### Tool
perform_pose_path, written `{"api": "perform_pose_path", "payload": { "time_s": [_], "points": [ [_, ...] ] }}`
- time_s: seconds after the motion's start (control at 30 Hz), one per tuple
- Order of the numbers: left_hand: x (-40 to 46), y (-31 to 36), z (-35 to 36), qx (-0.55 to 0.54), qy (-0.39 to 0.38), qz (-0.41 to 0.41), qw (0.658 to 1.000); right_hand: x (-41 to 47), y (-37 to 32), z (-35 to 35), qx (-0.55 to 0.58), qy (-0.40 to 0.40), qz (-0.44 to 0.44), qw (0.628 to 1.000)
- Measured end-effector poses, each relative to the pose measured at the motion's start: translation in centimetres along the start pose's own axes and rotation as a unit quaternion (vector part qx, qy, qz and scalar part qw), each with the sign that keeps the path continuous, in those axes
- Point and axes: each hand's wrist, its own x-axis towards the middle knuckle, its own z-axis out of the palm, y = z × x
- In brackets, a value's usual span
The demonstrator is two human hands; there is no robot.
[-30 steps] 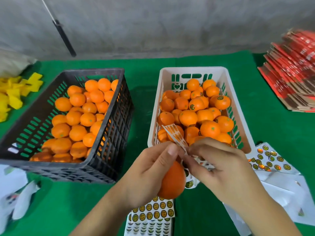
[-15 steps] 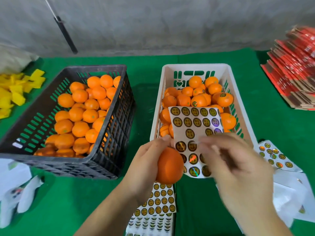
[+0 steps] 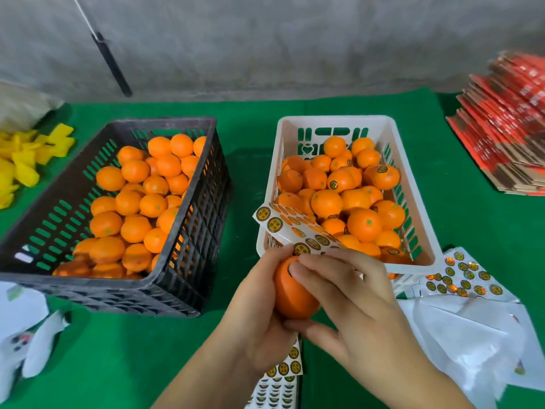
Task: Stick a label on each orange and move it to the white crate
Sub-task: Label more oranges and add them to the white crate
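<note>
Your left hand (image 3: 259, 314) grips the orange (image 3: 290, 299), fingers curled round its left side, holding it just in front of the white crate's (image 3: 333, 121) near left corner. Its thumb also pins the label sheet (image 3: 295, 228), which bends up and back over the crate rim. Your right hand (image 3: 359, 302) cups the orange from the right: a fingertip (image 3: 296, 270) presses a dark round label (image 3: 290, 268) onto the top of the fruit, and the thumb sits under it.

The white crate is heaped with oranges, several showing labels. Left of it, well apart, the black crate (image 3: 188, 231) holds plain oranges. More sheets lie below your hands (image 3: 283, 376) and right of the white crate (image 3: 463, 278). All rests on a green cloth (image 3: 118, 349).
</note>
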Motion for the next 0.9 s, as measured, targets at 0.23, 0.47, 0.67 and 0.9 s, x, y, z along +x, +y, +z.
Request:
{"api": "perform_pose_path", "payload": {
  "time_s": [0.23,0.47,0.67,0.9],
  "points": [
    [0.9,1.0,-0.6,0.074,0.071,0.190,0.976,2.6,4.1,-1.3,0.066,0.138,0.036,0.988],
    [1.5,2.1,-1.9,0.031,-0.007,0.208,0.978,7.7,8.8,-0.2,0.094,0.024,0.350,0.932],
    [2.4,4.5,-3.9,0.123,-0.051,0.230,0.964,3.9,4.3,2.7,0.632,-0.094,0.465,0.612],
    [8.5,13.7,-9.0,0.574,0.132,0.500,0.635,3.2,4.1,3.3,0.645,0.103,0.458,0.603]
  ]
}}
